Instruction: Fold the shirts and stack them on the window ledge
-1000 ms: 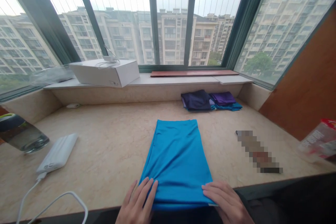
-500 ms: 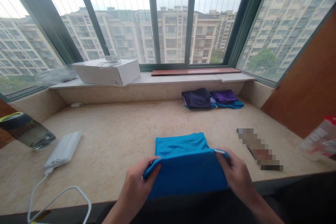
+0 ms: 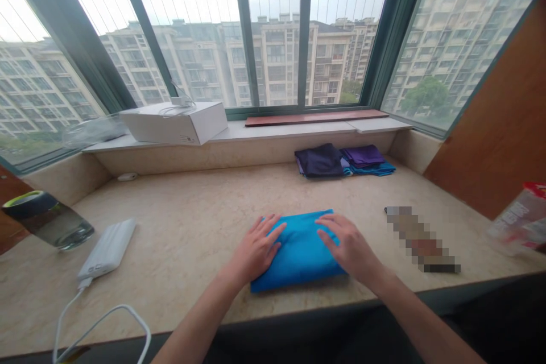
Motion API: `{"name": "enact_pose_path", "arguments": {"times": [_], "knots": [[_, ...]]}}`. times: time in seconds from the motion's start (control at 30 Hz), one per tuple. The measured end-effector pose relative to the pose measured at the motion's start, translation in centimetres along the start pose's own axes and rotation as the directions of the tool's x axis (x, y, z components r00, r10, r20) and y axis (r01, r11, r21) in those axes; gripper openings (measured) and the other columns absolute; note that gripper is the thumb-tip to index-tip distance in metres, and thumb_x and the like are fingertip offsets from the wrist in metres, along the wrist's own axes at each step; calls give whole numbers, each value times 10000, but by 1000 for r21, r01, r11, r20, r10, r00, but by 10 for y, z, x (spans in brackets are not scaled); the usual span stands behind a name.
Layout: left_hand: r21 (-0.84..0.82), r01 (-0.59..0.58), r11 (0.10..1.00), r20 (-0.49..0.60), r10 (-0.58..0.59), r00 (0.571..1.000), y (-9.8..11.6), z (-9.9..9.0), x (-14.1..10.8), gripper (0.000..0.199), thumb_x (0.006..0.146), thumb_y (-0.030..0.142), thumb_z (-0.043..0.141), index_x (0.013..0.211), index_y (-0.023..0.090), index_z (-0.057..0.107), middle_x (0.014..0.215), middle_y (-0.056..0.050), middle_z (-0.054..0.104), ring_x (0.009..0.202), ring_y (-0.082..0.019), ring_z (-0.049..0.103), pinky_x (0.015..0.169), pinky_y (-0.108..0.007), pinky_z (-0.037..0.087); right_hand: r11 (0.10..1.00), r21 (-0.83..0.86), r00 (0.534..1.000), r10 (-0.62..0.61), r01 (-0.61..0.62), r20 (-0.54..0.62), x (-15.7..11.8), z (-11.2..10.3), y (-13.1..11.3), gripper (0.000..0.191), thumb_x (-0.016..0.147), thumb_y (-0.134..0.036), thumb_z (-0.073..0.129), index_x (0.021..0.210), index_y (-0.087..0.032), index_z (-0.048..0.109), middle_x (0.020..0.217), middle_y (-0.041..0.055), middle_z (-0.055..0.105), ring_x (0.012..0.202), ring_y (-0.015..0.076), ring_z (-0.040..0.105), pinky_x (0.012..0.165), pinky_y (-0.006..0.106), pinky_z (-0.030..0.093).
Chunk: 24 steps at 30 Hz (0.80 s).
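- Left hand (image 3: 259, 247): we see its fingers spread upon the blue cloth (image 3: 301, 259).
- Right hand (image 3: 348, 243): fingers parted, at the cloth's right side.
- Blue cloth: folded, between the hands.
- Beyond both hands: folded clothes (image 3: 319, 161).

Left hand (image 3: 258, 247) and right hand (image 3: 350, 245) partly hide the blue cloth (image 3: 303, 253), while pixelation masks a probable phone (image 3: 421, 240).

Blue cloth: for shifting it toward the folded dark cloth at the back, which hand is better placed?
Probably the right hand: it is over the right side of the blue cloth, nearer the folded dark cloth. The left hand is over the left side, farther off.
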<state>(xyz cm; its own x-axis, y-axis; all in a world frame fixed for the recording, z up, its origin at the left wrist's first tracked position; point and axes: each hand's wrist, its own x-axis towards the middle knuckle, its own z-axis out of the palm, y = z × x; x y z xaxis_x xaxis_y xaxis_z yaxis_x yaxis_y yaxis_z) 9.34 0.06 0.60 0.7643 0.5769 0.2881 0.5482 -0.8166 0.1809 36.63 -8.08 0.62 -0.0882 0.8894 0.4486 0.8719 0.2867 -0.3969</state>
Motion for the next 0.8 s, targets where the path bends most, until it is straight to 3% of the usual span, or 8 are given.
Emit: {"name": "enact_pose_path", "arguments": {"times": [0.07, 0.13, 0.3, 0.43, 0.5, 0.57, 0.7, 0.8], "knots": [[-4, -17, 1000, 94, 17, 995, 2, 2, -2, 433, 1041, 263, 431, 1468, 248, 501, 1567, -89, 455, 1459, -274, 399, 1188, -537, 349, 991, 62, 979, -124, 115, 161, -16, -3, -16, 344, 1020, -406, 504, 1260, -237, 684, 1302, 96, 670, 1202, 257, 618, 1035, 421, 496], [-10, 12, 1000, 143, -10, 990, 1, 5, -3, 435, 1056, 288, 397, 1479, 242, 490, 1552, -87, 474, 1447, -270, 419, 1176, -532, 370, 983, 67, 955, -182, 171, 234, -28, -2, -25, 373, 1012, -413, 531, 1316, -238, 659, 1349, 95, 657, 1245, 272, 601, 1054, 446, 489], [17, 42, 999, 116, -44, 992, 9, 2, -19, 467, 1038, 378, 443, 1473, 219, 504, 1520, -116, 510, 1410, -294, 471, 1133, -526, 424, 969, -11, 934, -234, 246, 270, -38, 6, -11, 410, 995, -355, 589, 1401, -296, 589, 1459, 68, 584, 1353, 282, 529, 1134, 517, 420], [111, 22, 994, 106, -34, 994, 33, -6, -42, 577, 998, 509, 488, 1472, 182, 502, 1481, -148, 549, 1334, -334, 547, 1067, -531, 482, 962, -217, 976, -132, 168, 172, -35, 5, 10, 410, 961, -151, 586, 1348, -275, 638, 1468, 109, 567, 1394, 348, 476, 1143, 652, 344], [159, -15, 987, 76, 3, 997, 48, -6, -55, 643, 962, 553, 535, 1481, 178, 487, 1481, -153, 548, 1306, -341, 568, 1049, -521, 495, 962, -233, 985, -115, 142, 126, -34, -1, 12, 511, 923, -35, 524, 1381, -243, 612, 1520, 125, 505, 1440, 339, 415, 1171, 644, 311], [214, -55, 975, 32, 50, 998, 61, 1, -67, 741, 906, 582, 608, 1509, 182, 448, 1508, -159, 517, 1316, -356, 555, 1039, -513, 498, 970, -127, 965, -181, 207, 188, -38, -7, 5, 623, 875, 18, 486, 1433, -249, 561, 1565, 88, 452, 1471, 285, 373, 1204, 559, 326], [388, -76, 919, -87, 119, 989, 76, 22, -84, 666, 917, 384, 629, 1519, 174, 436, 1503, -160, 524, 1341, -361, 530, 1042, -496, 485, 948, 96, 875, -318, 304, 365, -56, -17, -17, 714, 830, 4, 497, 1481, -290, 503, 1592, 29, 410, 1494, 254, 326, 1211, 480, 362], [463, -85, 882, -168, 182, 969, 77, 32, -93, 540, 942, 146, 501, 1481, 176, 497, 1448, -133, 587, 1326, -322, 551, 1057, -450, 468, 950, 99, 859, -310, 296, 408, -71, -26, -26, 797, 796, 29, 479, 1528, -284, 434, 1613, 27, 361, 1503, 270, 298, 1218, 499, 348]]}}
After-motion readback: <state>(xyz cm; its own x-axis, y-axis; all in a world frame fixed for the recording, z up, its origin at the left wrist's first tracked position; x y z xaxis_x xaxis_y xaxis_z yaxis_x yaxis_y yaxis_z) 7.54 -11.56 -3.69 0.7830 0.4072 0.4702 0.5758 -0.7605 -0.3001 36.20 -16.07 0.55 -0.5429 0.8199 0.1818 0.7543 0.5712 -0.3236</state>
